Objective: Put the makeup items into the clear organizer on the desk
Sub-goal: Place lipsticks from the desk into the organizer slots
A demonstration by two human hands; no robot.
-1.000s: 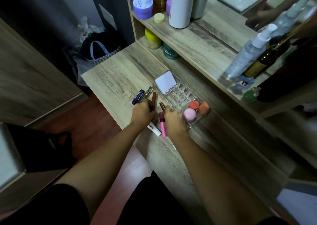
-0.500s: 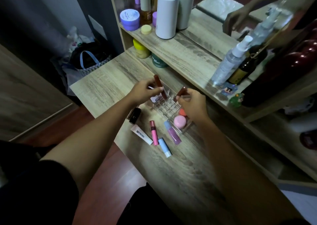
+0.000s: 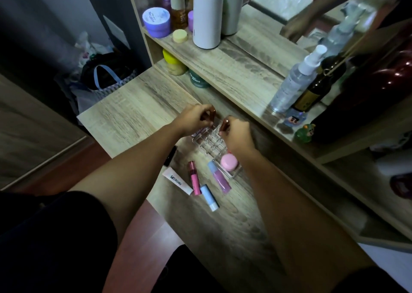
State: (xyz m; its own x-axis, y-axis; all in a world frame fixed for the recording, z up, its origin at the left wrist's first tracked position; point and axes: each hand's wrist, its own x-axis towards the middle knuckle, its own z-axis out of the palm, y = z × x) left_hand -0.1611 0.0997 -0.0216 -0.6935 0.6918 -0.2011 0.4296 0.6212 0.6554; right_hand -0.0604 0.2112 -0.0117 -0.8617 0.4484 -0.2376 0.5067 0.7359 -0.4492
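The clear organizer [image 3: 209, 145] with its grid of small cells sits on the wooden desk [image 3: 133, 112]. My left hand [image 3: 192, 118] grips a brown lipstick tube [image 3: 213, 112] over the organizer's far left cells. My right hand [image 3: 236, 134] holds a second brown tube [image 3: 224, 124] upright over the far cells. A pink round compact [image 3: 229, 162] lies in the organizer's near end. On the desk in front lie a white tube [image 3: 178, 181], a pink lip gloss [image 3: 194, 177], a blue-and-white stick [image 3: 209, 197], a purple gloss [image 3: 219, 177] and a dark tube [image 3: 169, 155] partly under my left forearm.
A raised shelf [image 3: 234, 69] runs behind the organizer with a white cylinder [image 3: 207, 13], purple jar [image 3: 156, 22], spray bottle [image 3: 296, 80], dark bottle [image 3: 316, 87] and small figurines [image 3: 305, 133]. Jars stand under the shelf. A bag [image 3: 104, 78] sits on the floor, left.
Both hands picked brown tubes up off the desk, carried them over the organizer, and have now lowered them toward its far cells.
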